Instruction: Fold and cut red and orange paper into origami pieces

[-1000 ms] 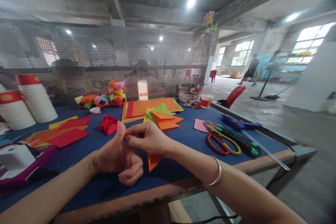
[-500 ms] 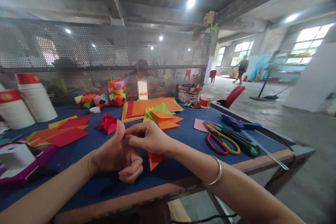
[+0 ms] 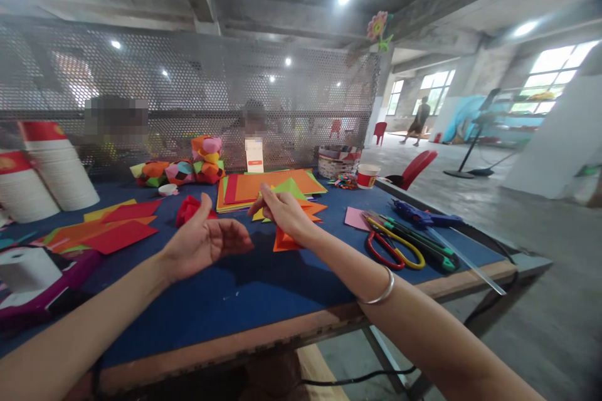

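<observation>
My left hand (image 3: 204, 239) hovers over the blue table mat, fingers apart and holding nothing, just in front of a red folded paper piece (image 3: 188, 209). To its right, my right hand (image 3: 285, 213) is over the orange folded paper (image 3: 288, 240), which shows below and beside it; whether the fingers touch or hold any paper is hidden. Behind it lie a green folded piece (image 3: 290, 189) and a stack of coloured sheets (image 3: 244, 189). Loose red, orange and yellow sheets (image 3: 123, 235) lie at the left.
Paper cup stacks (image 3: 61, 166) and a purple tape dispenser (image 3: 70, 282) stand left. Scissors (image 3: 388, 249), a cutter (image 3: 423, 244) and a blue glue gun (image 3: 423, 215) lie right. A basket (image 3: 339, 161) and paper balls (image 3: 205, 160) sit behind. A person (image 3: 420, 122) walks far off.
My hands have come apart; the left has opened its curled fingers, and the right has moved up and forward over the folded paper. The distant person has moved left.
</observation>
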Motion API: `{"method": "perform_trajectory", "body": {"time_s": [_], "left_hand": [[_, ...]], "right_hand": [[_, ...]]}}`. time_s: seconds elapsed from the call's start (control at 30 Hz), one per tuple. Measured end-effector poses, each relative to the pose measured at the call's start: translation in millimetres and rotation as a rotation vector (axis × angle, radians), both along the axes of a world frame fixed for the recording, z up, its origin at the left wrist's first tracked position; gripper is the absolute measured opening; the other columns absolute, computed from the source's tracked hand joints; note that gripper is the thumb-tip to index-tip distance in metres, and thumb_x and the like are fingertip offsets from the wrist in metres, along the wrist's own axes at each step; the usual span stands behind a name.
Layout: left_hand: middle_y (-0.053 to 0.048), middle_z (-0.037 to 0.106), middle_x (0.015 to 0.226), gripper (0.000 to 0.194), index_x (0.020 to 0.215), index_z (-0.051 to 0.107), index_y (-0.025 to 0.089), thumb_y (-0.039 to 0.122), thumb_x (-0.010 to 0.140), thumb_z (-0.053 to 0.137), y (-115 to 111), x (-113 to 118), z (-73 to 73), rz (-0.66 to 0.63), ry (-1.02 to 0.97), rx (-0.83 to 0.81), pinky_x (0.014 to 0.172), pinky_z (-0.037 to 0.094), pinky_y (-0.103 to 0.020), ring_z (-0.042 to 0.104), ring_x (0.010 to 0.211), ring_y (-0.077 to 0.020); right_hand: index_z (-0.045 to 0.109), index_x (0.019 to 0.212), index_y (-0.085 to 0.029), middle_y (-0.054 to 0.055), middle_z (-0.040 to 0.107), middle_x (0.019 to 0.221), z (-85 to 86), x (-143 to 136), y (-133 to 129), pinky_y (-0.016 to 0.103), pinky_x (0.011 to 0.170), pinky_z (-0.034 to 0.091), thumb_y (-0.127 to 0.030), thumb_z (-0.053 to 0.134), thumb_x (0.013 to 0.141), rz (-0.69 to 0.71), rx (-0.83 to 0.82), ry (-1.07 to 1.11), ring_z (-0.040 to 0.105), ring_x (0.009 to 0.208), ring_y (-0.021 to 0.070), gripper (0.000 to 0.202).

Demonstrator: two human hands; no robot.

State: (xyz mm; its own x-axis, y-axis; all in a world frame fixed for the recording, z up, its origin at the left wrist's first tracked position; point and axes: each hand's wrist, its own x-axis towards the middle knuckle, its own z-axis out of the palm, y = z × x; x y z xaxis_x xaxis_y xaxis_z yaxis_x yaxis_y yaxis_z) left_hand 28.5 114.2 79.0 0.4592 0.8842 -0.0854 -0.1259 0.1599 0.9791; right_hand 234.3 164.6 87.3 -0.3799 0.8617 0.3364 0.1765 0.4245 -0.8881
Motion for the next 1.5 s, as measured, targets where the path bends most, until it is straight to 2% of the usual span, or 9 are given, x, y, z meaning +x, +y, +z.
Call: {"method": "perform_trajectory", "body": {"time_s": [0.2, 0.33, 0.43, 0.53, 0.63, 0.77, 0.9, 1.13, 1.5], "left_hand": [[-0.006, 0.064, 0.152, 0.087, 0.131, 0.076, 0.024, 0.091, 0.087, 0.044, -48, -10, -13.4, -0.263, 0.071, -0.023, 0.126, 0.032, -0.037, 0.046, 0.152, -0.0283], [-0.015, 0.083, 0.112, 0.103, 0.134, 0.074, 0.020, 0.097, 0.083, 0.029, -73, -29, 2.9, -0.650, 0.040, -0.236, 0.077, 0.060, -0.032, 0.080, 0.098, -0.0288], [-0.013, 0.082, 0.106, 0.086, 0.120, 0.080, 0.020, 0.090, 0.087, 0.044, -59, -33, 9.5, -0.322, 0.086, -0.020, 0.063, 0.058, -0.028, 0.077, 0.083, -0.0249], [-0.011, 0.082, 0.105, 0.070, 0.106, 0.084, 0.020, 0.079, 0.094, 0.049, -43, -25, 5.5, -0.052, 0.149, 0.067, 0.081, 0.059, -0.027, 0.075, 0.094, -0.0230], [-0.011, 0.078, 0.128, 0.063, 0.117, 0.081, 0.021, 0.074, 0.096, 0.054, -42, -14, -3.3, -0.147, 0.207, 0.077, 0.099, 0.056, -0.031, 0.071, 0.120, -0.0268], [-0.014, 0.081, 0.100, 0.070, 0.122, 0.076, 0.018, 0.078, 0.093, 0.054, -43, -6, -1.3, -0.437, 0.212, -0.003, 0.057, 0.057, -0.028, 0.078, 0.076, -0.0247], [-0.012, 0.075, 0.116, 0.057, 0.119, 0.073, 0.020, 0.063, 0.082, 0.082, -27, 15, 13.4, 0.103, 0.293, 0.178, 0.071, 0.061, -0.028, 0.076, 0.096, -0.0238], [-0.018, 0.062, 0.147, 0.092, 0.147, 0.052, 0.023, 0.061, 0.072, 0.089, -3, 62, 3.7, 0.095, 0.200, 0.260, 0.086, 0.063, -0.045, 0.065, 0.127, -0.0375], [-0.001, 0.081, 0.081, 0.044, 0.083, 0.076, 0.018, 0.041, 0.051, 0.095, 12, 24, -8.9, 0.330, 0.281, 0.307, 0.084, 0.056, -0.038, 0.075, 0.088, -0.0283]], "right_hand": [[0.081, 0.078, -0.012, -0.005, 0.034, 0.051, -0.8, 6, 12, 0.030, 0.056, 0.028, -0.079, 0.032, 0.101, -0.059, -0.035, 0.030, 0.030, 0.050, 0.0113, 0.087], [0.079, 0.075, -0.014, -0.004, 0.036, 0.056, 0.7, 7, 13, 0.031, 0.060, 0.029, -0.083, 0.032, 0.098, -0.061, -0.004, 0.064, 0.034, 0.054, 0.0122, 0.087], [0.079, 0.075, -0.014, -0.004, 0.038, 0.058, 2.5, 6, 10, 0.031, 0.062, 0.030, -0.079, 0.033, 0.101, -0.057, 0.001, 0.071, 0.037, 0.056, 0.0127, 0.084], [0.080, 0.077, -0.014, -0.004, 0.040, 0.059, 3.8, 6, 10, 0.031, 0.065, 0.032, -0.073, 0.034, 0.104, -0.062, -0.017, 0.060, 0.038, 0.058, 0.0131, 0.080], [0.080, 0.078, -0.015, -0.003, 0.042, 0.060, 3.8, 7, 13, 0.030, 0.067, 0.035, -0.070, 0.036, 0.106, -0.067, -0.015, 0.055, 0.040, 0.060, 0.0134, 0.077], [0.081, 0.078, -0.015, -0.002, 0.046, 0.062, 3.4, 7, 14, 0.029, 0.067, 0.037, -0.073, 0.040, 0.103, -0.069, 0.008, 0.066, 0.045, 0.064, 0.0137, 0.076], [0.081, 0.079, -0.015, -0.001, 0.049, 0.064, 4.9, 4, 8, 0.027, 0.068, 0.039, -0.070, 0.041, 0.104, -0.092, -0.016, 0.066, 0.048, 0.066, 0.0135, 0.073], [0.077, 0.082, -0.014, 0.004, 0.067, 0.078, 5.1, 0, -2, 0.028, 0.078, 0.047, -0.060, 0.048, 0.105, -0.047, -0.094, 0.118, 0.063, 0.079, 0.0162, 0.060], [0.076, 0.087, -0.015, 0.000, 0.069, 0.076, -2.0, 5, 5, 0.026, 0.070, 0.043, -0.023, 0.074, 0.089, 0.059, 0.177, -0.140, 0.057, 0.072, 0.0130, 0.009]]}}
